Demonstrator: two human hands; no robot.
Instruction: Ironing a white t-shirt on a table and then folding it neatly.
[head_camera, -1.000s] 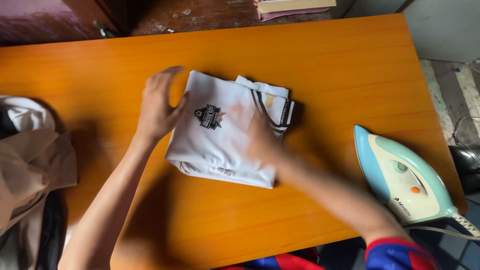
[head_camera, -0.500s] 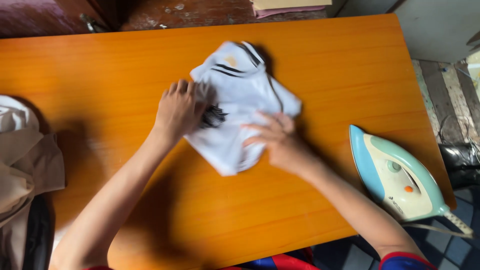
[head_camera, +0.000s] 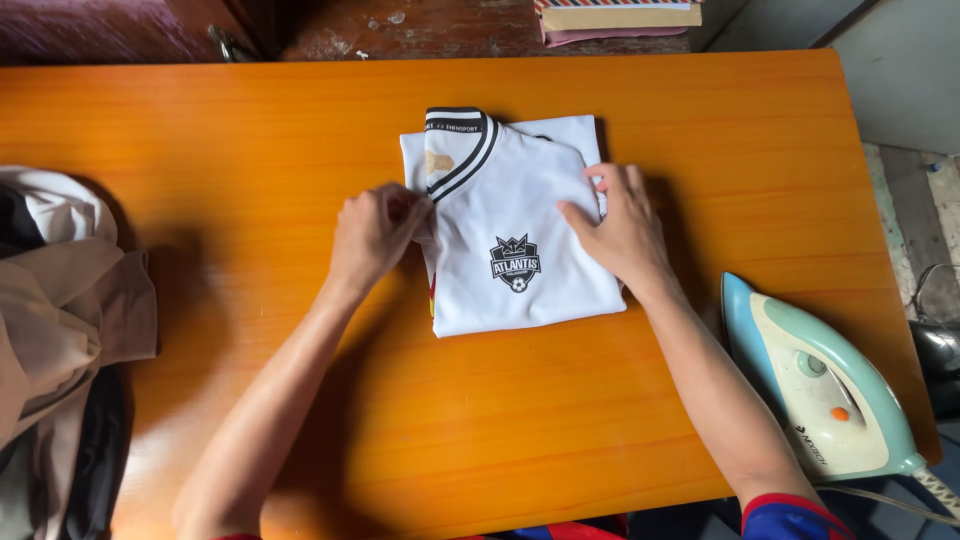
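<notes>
While the folded white shirt (head_camera: 515, 235) lies flat at the middle of the orange table (head_camera: 250, 120), collar toward the far edge and black crest facing up, I treat it as a light, soft, limp bundle that will not keep its shape if lifted by one corner. My left hand (head_camera: 375, 235) is curled at the shirt's left edge, fingers (head_camera: 412, 212) gathered and pinching the cloth just below the striped collar (head_camera: 455, 150). My right hand (head_camera: 622, 228) rests on the right side of the bundle, fingers spread and laid flat on the fabric, with the thumb toward the crest (head_camera: 516, 264). In my judgement the smooth knit will slide easily on the polished wood, so any push moves the whole packet. Best hold: both side edges at once, with fingers under the layers and thumbs on top, so the folds stay stacked. The ribbed collar is the stiffest part but is poor for lifting. An iron (head_camera: 820, 385) lies near the right edge, well apart from the shirt; a pile of clothes (head_camera: 60, 290) sits at the left.
</notes>
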